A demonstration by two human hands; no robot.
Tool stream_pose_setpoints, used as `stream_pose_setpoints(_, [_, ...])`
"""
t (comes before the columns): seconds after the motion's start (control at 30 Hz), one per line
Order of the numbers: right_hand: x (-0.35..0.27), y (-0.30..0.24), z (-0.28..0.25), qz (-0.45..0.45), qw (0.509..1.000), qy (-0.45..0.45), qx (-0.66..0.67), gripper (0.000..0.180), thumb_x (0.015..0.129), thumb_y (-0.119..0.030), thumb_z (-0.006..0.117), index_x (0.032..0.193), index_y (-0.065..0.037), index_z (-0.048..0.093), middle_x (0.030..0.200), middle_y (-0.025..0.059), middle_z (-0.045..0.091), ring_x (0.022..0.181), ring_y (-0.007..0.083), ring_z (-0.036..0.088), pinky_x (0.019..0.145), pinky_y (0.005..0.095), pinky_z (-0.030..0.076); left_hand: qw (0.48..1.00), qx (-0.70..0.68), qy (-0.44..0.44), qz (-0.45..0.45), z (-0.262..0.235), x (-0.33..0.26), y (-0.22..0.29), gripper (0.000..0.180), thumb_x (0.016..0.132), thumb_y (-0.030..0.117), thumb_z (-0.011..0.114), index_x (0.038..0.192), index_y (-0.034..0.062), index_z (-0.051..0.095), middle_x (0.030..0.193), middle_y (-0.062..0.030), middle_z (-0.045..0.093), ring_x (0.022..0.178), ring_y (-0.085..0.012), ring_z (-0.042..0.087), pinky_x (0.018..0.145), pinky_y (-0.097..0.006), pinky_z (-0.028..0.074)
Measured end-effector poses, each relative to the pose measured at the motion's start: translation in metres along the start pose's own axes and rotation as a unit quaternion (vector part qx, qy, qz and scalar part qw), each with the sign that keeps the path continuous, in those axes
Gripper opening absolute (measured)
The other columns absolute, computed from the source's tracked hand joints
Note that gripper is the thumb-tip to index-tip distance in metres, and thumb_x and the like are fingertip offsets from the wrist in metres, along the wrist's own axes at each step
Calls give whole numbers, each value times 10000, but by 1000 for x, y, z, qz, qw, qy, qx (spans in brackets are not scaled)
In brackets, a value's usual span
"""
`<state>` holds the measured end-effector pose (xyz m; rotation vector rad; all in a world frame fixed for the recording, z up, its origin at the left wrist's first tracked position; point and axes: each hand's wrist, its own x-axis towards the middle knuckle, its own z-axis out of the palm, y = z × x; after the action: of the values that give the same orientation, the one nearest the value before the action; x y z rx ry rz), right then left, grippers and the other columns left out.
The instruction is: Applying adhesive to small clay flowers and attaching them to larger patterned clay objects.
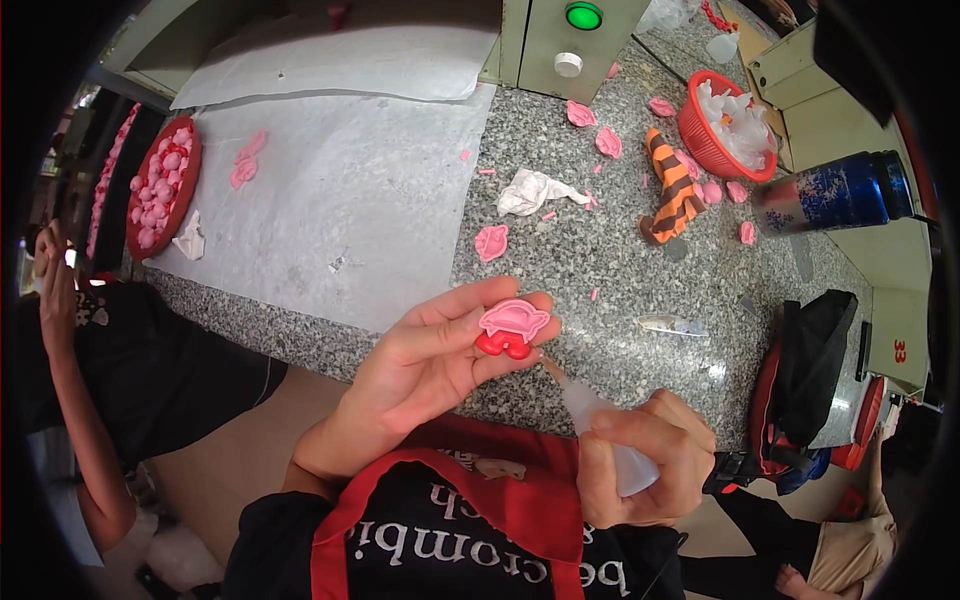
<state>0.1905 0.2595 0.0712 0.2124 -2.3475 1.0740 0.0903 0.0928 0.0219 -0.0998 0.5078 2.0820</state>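
Between the thumb and fingers of my left hand (420,350) is a small pink moulded piece (514,318), with a rounded red part (503,344) against its lower edge. My right hand (655,450) is wrapped round a translucent white squeeze bottle (590,405). The bottle's thin tip points up and left, close to the red part; whether it touches cannot be made out. On the granite worktop (600,270) beyond my hands lie a loose pink piece (491,242) and a crumpled white tissue (535,191).
A red basin (186,210) of pink balls stands left, beside a white sheet (350,190). At right are an orange-and-brown striped piece (668,185), a red basket (700,128) of translucent pieces and a blue tumbler (835,193). A machine (545,45) borders the back. People sit on both sides.
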Motion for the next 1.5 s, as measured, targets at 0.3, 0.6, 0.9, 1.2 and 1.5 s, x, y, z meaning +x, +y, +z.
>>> stream_pose_setpoints(0.3, [0,1,6,-6,1000,30,5,190,603,-32,625,762,-14,522,588,33,559,367,109,392,347,226,291,1000,-9,-1,-9,0,1,0,336,843,50,448,1179,40,465,1243,-221,400,1162,-373,386,949,-445,377])
stream_pose_setpoints(0.6, [-1,1,6,7,1000,29,8,193,605,-41,627,764,-22,520,573,26,548,368,110,384,346,231,288,1000,-14,2,-12,-1,0,0,328,845,50,447,1172,35,469,1248,-222,394,1168,-375,377,952,-444,373])
stream_pose_setpoints(0.9, [-3,-4,12,-1,998,39,42,165,602,-40,599,742,-1,519,493,49,488,340,106,329,340,239,233,1000,-26,9,-7,1,-1,-1,313,849,34,433,1158,33,484,1245,-221,400,1169,-378,373,954,-434,376])
stream_pose_setpoints(1.2, [-3,-6,8,24,1000,4,19,179,604,-32,602,770,-22,537,556,57,536,377,136,401,378,241,311,999,-24,20,-11,4,1,-1,315,842,29,442,1153,28,484,1245,-228,395,1167,-379,376,957,-445,370])
stream_pose_setpoints(1.5, [-8,57,-27,405,781,106,464,303,700,-40,609,976,20,501,805,123,590,710,201,618,579,276,517,990,-129,60,-8,-10,5,-4,358,818,-38,417,1172,8,450,1250,-238,371,1160,-396,374,943,-480,381])
